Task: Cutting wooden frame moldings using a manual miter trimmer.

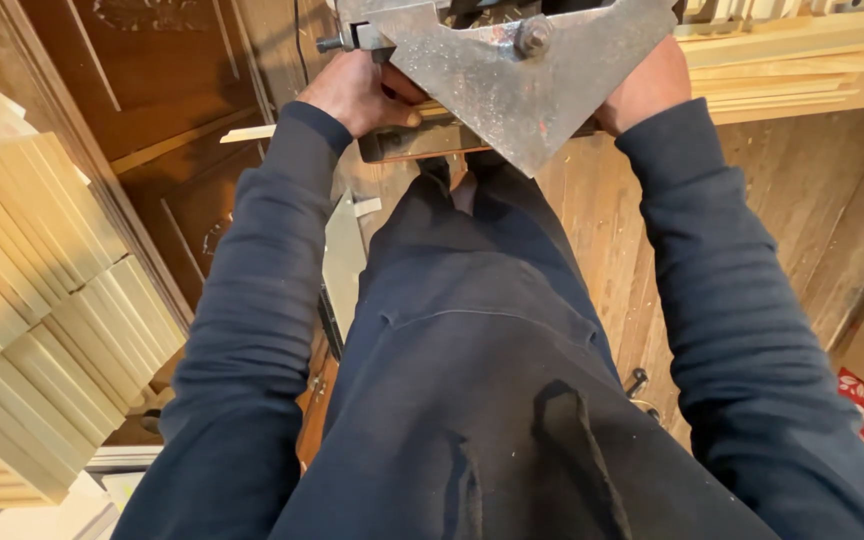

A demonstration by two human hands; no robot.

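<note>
Stacks of pale wood strips (pixel 42 320) sit well below-left of the left hand; more strips (pixel 782 60) lie just right of the right hand. Grey metal guard plate (pixel 512 75), triangular w/ a bolt, sits between both hands, over a wood piece (pixel 422 140). Left hand (pixel 357 95) is clamped on the wood piece's end. Right hand (pixel 647 85) grips behind the plate's edge; can't tell on what.

Both arms, in dark blue sleeves, reach straight forward and slightly apart from the torso, the left hand (pixel 360 92) curled with knuckles up and thumb tucked under, the right hand (pixel 645 88) likewise closed, fingers hidden.
</note>
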